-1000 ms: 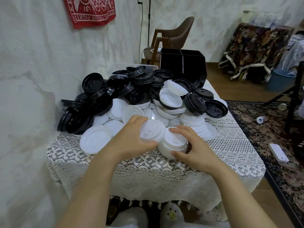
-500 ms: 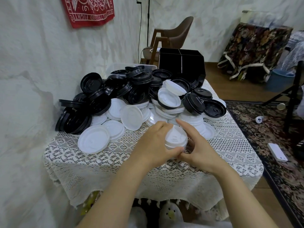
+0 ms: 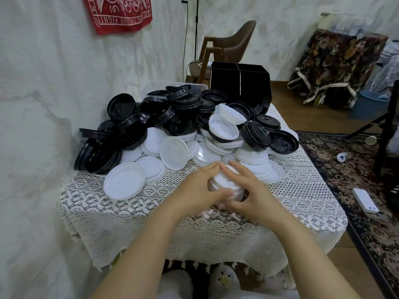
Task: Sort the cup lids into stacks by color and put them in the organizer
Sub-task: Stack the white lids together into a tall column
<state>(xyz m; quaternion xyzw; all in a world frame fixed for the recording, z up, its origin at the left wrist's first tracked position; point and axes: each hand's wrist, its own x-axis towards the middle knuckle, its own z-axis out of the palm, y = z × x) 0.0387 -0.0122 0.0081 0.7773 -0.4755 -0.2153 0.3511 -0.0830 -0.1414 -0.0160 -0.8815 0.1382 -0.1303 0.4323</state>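
A small stack of white lids (image 3: 226,182) stands on the lace-covered table (image 3: 151,203) near its front middle. My left hand (image 3: 198,188) grips the stack from the left, thumb at its front. My right hand (image 3: 250,190) cups it from the right, fingers over the top. Behind lies a big heap of black lids (image 3: 164,117) mixed with loose white lids (image 3: 172,152). The black organizer (image 3: 239,83) stands at the table's far edge, its compartments showing no lids.
A single white lid (image 3: 124,183) lies flat at the front left. A white wall runs along the left. A brown chair (image 3: 228,46) stands behind the table. A rug (image 3: 356,180) with a white phone-like object (image 3: 364,200) lies on the right floor.
My left hand carried a white lid from the left onto the stack and now closes around it. Both hands have drawn together on the stack.
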